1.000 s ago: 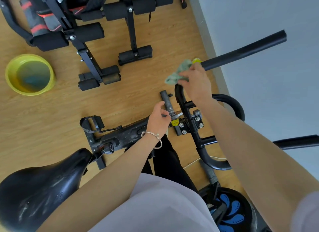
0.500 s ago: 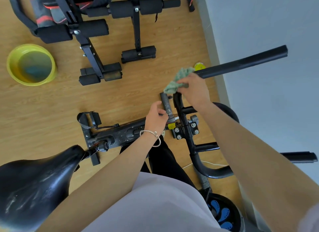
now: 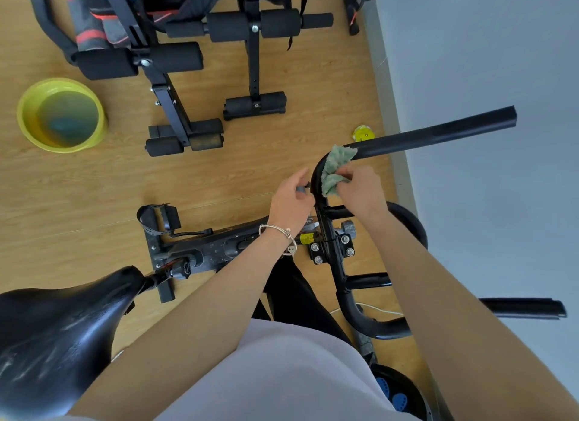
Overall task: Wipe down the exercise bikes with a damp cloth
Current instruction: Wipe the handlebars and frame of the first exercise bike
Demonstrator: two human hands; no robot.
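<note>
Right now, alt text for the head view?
Seen from above, a person's right hand holds a green cloth against the bend of an exercise bike's black handlebar, while the left hand grips a grey stem beside it. A yellow basin of water sits on the wooden floor at upper left.

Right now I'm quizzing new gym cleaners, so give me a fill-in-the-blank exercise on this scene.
The right hand presses a ____ cloth against the handlebar.
The basin on the floor is coloured ____.
The left hand grips a grey post and wears a ____.
Missing words: green, yellow, bracelet.
</note>
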